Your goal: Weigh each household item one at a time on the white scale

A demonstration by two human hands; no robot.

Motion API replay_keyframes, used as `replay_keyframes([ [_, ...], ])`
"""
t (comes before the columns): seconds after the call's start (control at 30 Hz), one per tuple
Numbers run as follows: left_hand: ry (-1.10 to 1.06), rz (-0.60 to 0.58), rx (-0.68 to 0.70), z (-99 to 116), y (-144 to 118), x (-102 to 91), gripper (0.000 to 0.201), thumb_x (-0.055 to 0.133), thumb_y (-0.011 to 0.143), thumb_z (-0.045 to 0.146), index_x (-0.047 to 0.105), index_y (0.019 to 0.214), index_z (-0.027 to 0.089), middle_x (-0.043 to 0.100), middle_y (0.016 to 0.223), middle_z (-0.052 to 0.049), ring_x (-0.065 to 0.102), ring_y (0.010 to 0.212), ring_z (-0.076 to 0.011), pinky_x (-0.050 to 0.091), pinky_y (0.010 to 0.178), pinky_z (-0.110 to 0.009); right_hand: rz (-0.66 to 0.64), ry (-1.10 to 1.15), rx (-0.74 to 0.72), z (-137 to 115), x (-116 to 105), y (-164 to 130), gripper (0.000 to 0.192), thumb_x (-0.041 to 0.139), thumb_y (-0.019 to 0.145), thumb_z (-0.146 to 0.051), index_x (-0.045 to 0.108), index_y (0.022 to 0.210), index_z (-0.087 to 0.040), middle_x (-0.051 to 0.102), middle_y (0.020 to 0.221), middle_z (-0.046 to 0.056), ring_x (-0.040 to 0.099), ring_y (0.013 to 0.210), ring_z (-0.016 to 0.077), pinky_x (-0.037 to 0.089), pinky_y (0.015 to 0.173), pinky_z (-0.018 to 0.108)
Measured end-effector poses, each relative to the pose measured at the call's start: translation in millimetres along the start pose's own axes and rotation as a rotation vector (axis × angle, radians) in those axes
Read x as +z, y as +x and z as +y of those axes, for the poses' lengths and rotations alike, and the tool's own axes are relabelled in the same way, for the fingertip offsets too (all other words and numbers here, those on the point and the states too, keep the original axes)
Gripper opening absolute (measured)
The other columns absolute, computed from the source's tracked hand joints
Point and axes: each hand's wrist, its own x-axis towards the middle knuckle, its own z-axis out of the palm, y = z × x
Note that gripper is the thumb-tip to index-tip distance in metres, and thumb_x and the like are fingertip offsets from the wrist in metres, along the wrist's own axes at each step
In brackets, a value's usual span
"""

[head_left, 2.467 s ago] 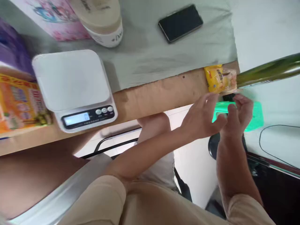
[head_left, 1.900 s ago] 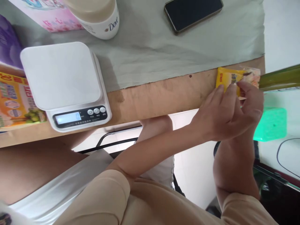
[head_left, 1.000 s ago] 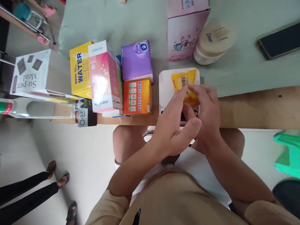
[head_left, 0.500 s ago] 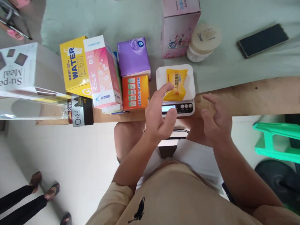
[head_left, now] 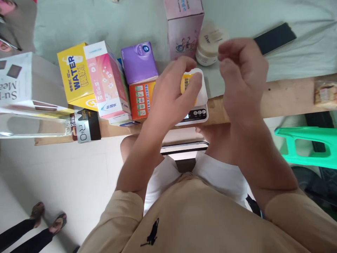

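A white kitchen scale with a black button panel stands at the table's front edge. On its plate lies a yellow plastic-wrapped packet, mostly hidden by my left hand. That hand hovers over the scale, thumb and forefinger apart; I cannot tell whether it touches the packet. My right hand is raised to the right of the scale, near the cream jar. Its fingers are loosely curled, with a small gap to the thumb and nothing visible between them.
Left of the scale stand an orange box, a purple tissue pack, a pink-and-white box and a yellow box. A pink box stands behind. A phone lies right; a green stool is below.
My right hand has risen and moved forward, its fingers curling more. My left hand has moved forward over the packet and now hides much of it. The view has shifted slightly right.
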Motion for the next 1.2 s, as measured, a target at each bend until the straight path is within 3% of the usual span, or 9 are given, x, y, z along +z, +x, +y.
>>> replay_keyframes([
  [0.1,0.07,-0.051,0.002,2.5,6.6,-10.1,0.022,0.049,0.106,0.043,0.063,0.112,0.027,0.076,0.122,-0.007,0.067,0.117,-0.0256,0.054,0.11,-0.053,0.054,0.078,-0.004,10.0,18.4,23.8,0.02,0.045,0.104,-0.021,0.063,0.109,-0.027,0.075,0.113,0.003,0.076,0.102,0.0141,0.064,0.096,0.034],
  [0.23,0.029,0.086,-0.184,-1.4,-17.2,-5.9,0.019,0.053,0.103,0.041,0.064,0.111,0.028,0.078,0.121,-0.006,0.073,0.115,-0.0263,0.06,0.108,-0.05,0.171,0.123,0.132,49.5,36.9,23.1,0.021,0.047,0.099,-0.018,0.062,0.111,-0.024,0.075,0.109,0.005,0.074,0.092,0.0152,0.063,0.088,0.035],
  [0.33,0.071,0.023,-0.255,1.1,-31.8,-0.1,0.03,0.056,0.101,0.042,0.064,0.124,0.024,0.075,0.135,-0.01,0.071,0.13,-0.0275,0.059,0.116,-0.047,0.088,0.104,0.192,63.5,41.0,12.1,0.017,0.055,0.097,-0.028,0.067,0.108,-0.022,0.075,0.098,0.003,0.068,0.078,0.0137,0.06,0.078,0.033],
  [0.43,0.122,-0.071,-0.337,5.5,-32.7,3.0,0.049,0.057,0.102,0.05,0.059,0.143,0.022,0.062,0.158,-0.018,0.057,0.153,-0.0336,0.053,0.125,-0.055,-0.058,0.063,0.235,57.4,40.4,2.8,0.024,0.059,0.096,-0.038,0.071,0.108,-0.022,0.074,0.09,0.002,0.067,0.074,0.0138,0.059,0.076,0.033],
  [0.53,0.132,-0.175,-0.406,7.4,-24.9,5.0,0.061,0.057,0.104,0.057,0.051,0.155,0.024,0.051,0.169,-0.019,0.042,0.166,-0.0383,0.047,0.129,-0.064,-0.153,0.023,0.222,49.6,41.2,-2.6,0.025,0.059,0.095,-0.041,0.071,0.108,-0.022,0.077,0.097,0.004,0.07,0.077,0.0157,0.062,0.08,0.036],
  [0.7,0.088,-0.28,-0.498,7.5,-11.4,9.3,0.056,0.057,0.104,0.055,0.053,0.151,0.025,0.059,0.161,-0.016,0.055,0.153,-0.0406,0.058,0.118,-0.061,-0.169,-0.074,0.2,52.9,45.9,-7.1,0.024,0.062,0.094,-0.042,0.072,0.108,-0.025,0.079,0.113,0.008,0.072,0.079,0.019,0.064,0.082,0.04],
  [0.9,0.018,-0.233,-0.459,4.3,-9.7,12.2,0.052,0.056,0.105,0.056,0.057,0.147,0.024,0.066,0.15,-0.015,0.064,0.139,-0.0356,0.059,0.115,-0.054,-0.112,-0.153,0.189,50.9,55.8,-12.4,0.019,0.061,0.098,-0.038,0.075,0.105,-0.027,0.079,0.098,0.005,0.069,0.072,0.0185,0.063,0.08,0.039],
  [1.1,-0.05,-0.133,-0.487,5.3,-12.3,9.6,0.053,0.054,0.107,0.059,0.056,0.149,0.028,0.059,0.161,-0.013,0.058,0.15,-0.0368,0.054,0.123,-0.059,-0.076,0.103,0.303,36.0,69.5,-18.7,0.027,0.056,0.098,-0.033,0.08,0.104,-0.023,0.081,0.103,0.008,0.078,0.093,0.0216,0.065,0.079,0.038],
  [1.2,-0.065,-0.087,-0.428,13.2,-18.9,1.1,0.052,0.05,0.108,0.061,0.056,0.148,0.028,0.057,0.163,-0.013,0.052,0.156,-0.0354,0.052,0.127,-0.058,-0.004,0.138,0.248,25.6,70.6,-20.1,0.026,0.057,0.097,-0.031,0.082,0.1,-0.024,0.082,0.1,0.006,0.078,0.093,0.0202,0.064,0.079,0.037],
])
